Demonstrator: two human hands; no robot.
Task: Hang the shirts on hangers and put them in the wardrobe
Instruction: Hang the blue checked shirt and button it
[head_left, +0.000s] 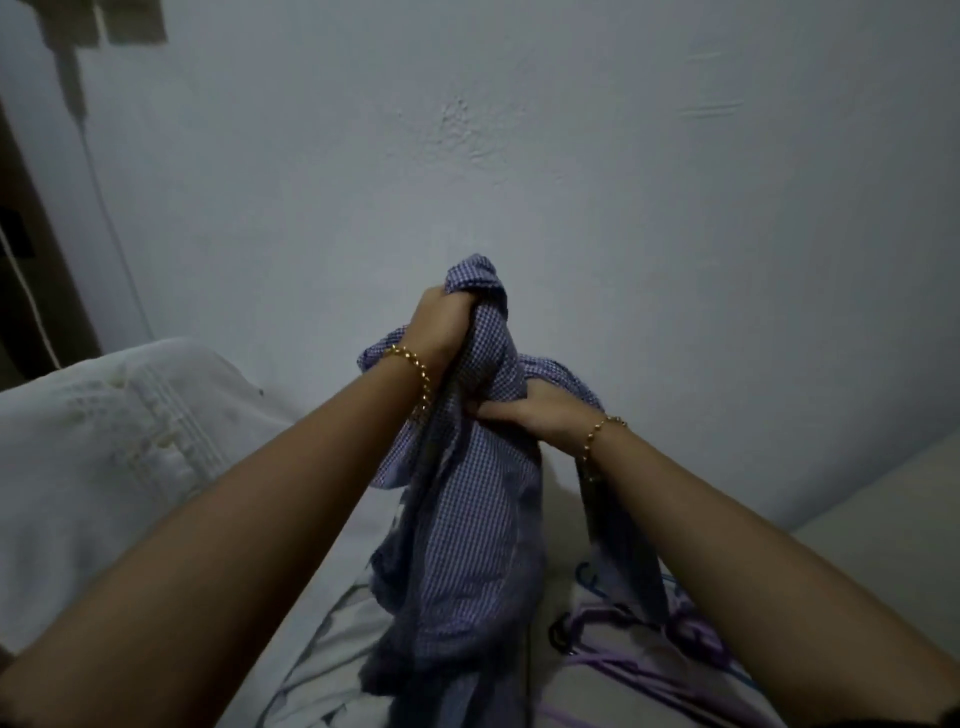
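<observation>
A blue-and-white checked shirt (467, 519) hangs bunched up above the bed, in front of a pale wall. My left hand (441, 319) grips the shirt's top in a fist, holding it up. Lower and to the right, my right hand (530, 410) grips a fold of the same shirt, fingers tucked into the cloth. Purple, blue and black hangers (649, 639) lie in a heap on the bed at the lower right, partly hidden by the shirt and my right forearm. No wardrobe is visible.
A white pillow (104, 441) lies on the bed at the left. Light-coloured clothes (322, 654) lie crumpled under the shirt. A cable (104, 197) hangs down the wall at the left, beside a brown wooden frame (47, 270).
</observation>
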